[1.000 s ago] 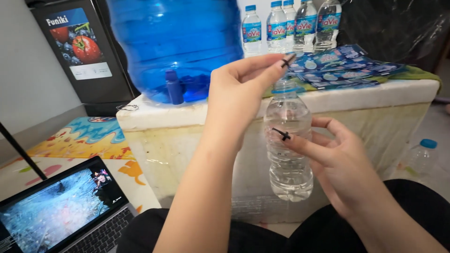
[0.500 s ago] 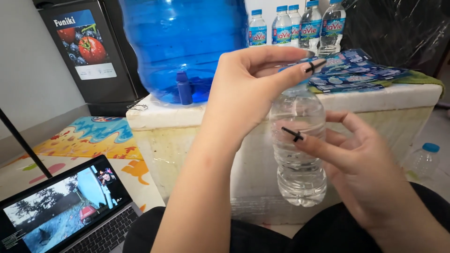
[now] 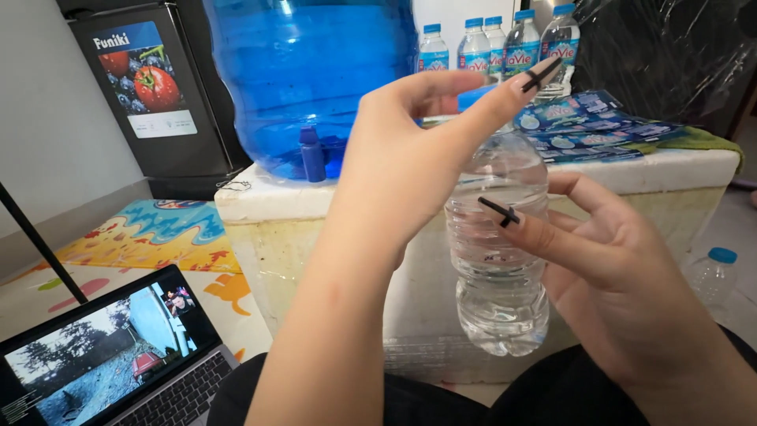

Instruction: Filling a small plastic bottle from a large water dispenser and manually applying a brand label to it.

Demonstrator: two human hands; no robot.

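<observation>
A clear plastic water bottle without a label stands upright in front of me. My right hand wraps around its middle from the right, thumb laid across the front. My left hand sits on the bottle's top, fingers curled around the blue cap, which is mostly hidden behind them. Both thumbnails carry a black cross mark.
A white foam box stands ahead, bearing a large blue water jug, several small labelled bottles and a pile of blue labels. An open laptop lies at lower left. Another small bottle sits at right.
The bottle and both hands have come closer and slightly higher in view. My left hand's fingers have turned around the cap.
</observation>
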